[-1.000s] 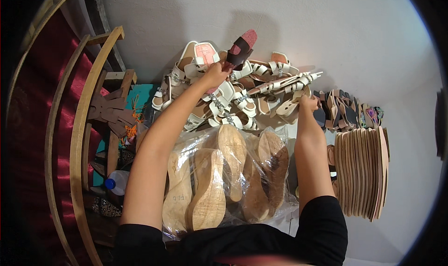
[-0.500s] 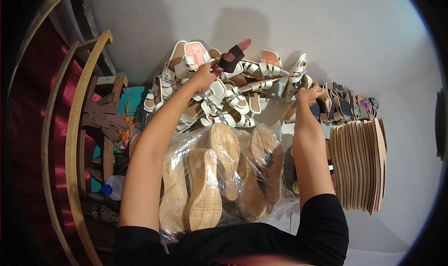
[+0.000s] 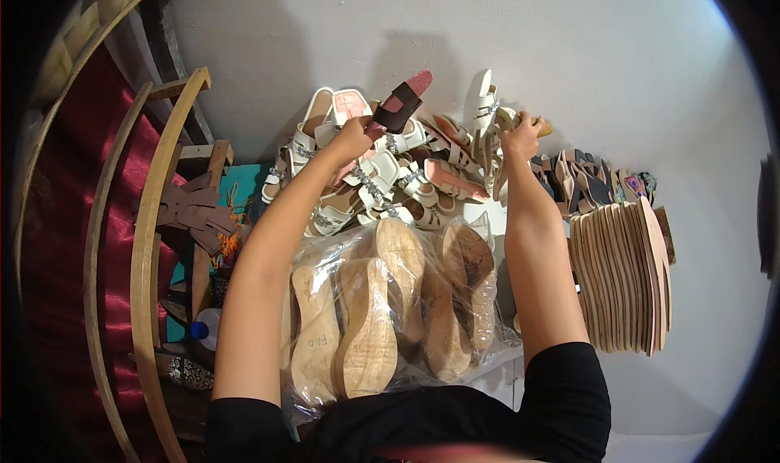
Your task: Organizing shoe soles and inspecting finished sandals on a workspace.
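My left hand (image 3: 351, 140) is closed round one end of a sandal (image 3: 400, 110) with a maroon sole and a wide dark brown strap. It is held slanting above a heap of white strappy sandals (image 3: 378, 175), some with pinkish insoles and jewelled bands. At the right side of the heap, my right hand (image 3: 524, 136) grips a white sandal (image 3: 485, 110) that stands steeply against the wall. A tan end pokes out past the fingers of that hand; whether it belongs to the same sandal I cannot tell.
Wooden shoe lasts (image 3: 370, 333) lie under clear plastic in front of me. Stacked tan sole pieces (image 3: 617, 276) and dark sandals (image 3: 577, 179) are at the right. At the left stand a curved wooden rack (image 3: 146, 244), brown strap pieces (image 3: 191, 211) and a blue-capped bottle (image 3: 207, 329).
My right hand has risen, and the white sandal with it. A pink-insoled sandal at the heap's right side now lies lower. My left hand still holds the maroon-soled sandal. The view has shifted slightly.
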The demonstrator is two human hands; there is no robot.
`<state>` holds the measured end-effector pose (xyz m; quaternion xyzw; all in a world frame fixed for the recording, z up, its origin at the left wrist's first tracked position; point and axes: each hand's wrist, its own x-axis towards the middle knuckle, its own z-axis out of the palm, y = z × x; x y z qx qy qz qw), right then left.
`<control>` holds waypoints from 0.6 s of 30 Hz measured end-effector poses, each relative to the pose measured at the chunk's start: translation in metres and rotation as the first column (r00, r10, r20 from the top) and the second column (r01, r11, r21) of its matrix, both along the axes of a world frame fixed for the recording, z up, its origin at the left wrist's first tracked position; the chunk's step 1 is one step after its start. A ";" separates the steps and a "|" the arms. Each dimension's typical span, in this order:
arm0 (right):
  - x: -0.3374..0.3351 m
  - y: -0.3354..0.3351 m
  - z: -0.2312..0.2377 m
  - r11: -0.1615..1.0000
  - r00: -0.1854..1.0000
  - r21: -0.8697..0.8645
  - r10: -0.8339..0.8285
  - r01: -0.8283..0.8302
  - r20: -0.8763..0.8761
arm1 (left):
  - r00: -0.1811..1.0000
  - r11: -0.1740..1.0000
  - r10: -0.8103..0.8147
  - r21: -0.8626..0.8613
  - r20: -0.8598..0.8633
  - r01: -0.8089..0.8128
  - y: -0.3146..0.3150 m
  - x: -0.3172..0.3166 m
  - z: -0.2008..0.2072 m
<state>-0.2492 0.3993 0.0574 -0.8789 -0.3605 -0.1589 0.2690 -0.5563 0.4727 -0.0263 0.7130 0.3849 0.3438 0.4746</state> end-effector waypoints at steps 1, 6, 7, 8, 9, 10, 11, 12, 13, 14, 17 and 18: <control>-0.002 0.000 0.005 1.000 1.000 0.003 0.001 -0.001 0.000 | 1.000 1.000 0.001 0.003 0.000 -0.001 0.001 -0.004 0.000; -0.005 -0.012 0.028 0.965 0.957 -0.110 0.251 -0.237 0.145 | 0.999 0.977 0.024 0.213 0.027 -0.029 -0.002 -0.011 0.013; -0.007 -0.012 0.031 0.929 0.901 -0.158 0.363 -0.333 0.237 | 0.997 0.988 0.035 0.146 0.066 -0.045 0.000 -0.011 0.012; -0.009 -0.012 0.034 0.906 0.860 -0.175 0.420 -0.384 0.289 | 0.995 0.992 0.037 0.119 -0.093 -0.026 0.001 -0.007 0.021; -0.009 -0.014 0.039 0.912 0.865 -0.169 0.409 -0.374 0.290 | 0.995 0.992 0.026 0.125 -0.093 -0.015 -0.004 0.001 0.026; -0.010 -0.015 0.044 0.899 0.845 -0.211 0.434 -0.384 0.311 | 0.997 0.994 0.059 0.094 -0.058 -0.054 -0.009 0.011 0.031; -0.019 -0.017 0.051 0.881 0.823 -0.255 0.466 -0.399 0.325 | 0.995 0.994 0.099 0.058 -0.030 -0.097 -0.016 0.016 0.036; -0.025 -0.018 0.060 0.879 0.820 -0.226 0.474 -0.420 0.322 | 0.994 0.995 0.098 0.012 -0.047 -0.097 -0.017 0.019 0.040; -0.029 -0.020 0.070 0.883 0.825 -0.218 0.466 -0.415 0.320 | 0.994 0.996 0.091 0.019 -0.053 -0.090 -0.017 0.021 0.043; -0.032 -0.019 0.080 0.881 0.812 -0.185 0.473 -0.435 0.342 | 0.995 0.998 0.051 -0.047 0.089 -0.047 -0.018 0.022 0.044; -0.038 -0.035 0.126 0.889 0.824 -0.061 0.446 -0.455 0.349 | 0.923 0.973 -0.009 -0.210 0.386 0.097 -0.035 0.037 0.070; -0.045 -0.037 0.142 0.905 0.847 0.015 0.392 -0.425 0.359 | 0.902 0.969 -0.018 -0.214 0.431 0.122 -0.036 0.036 0.079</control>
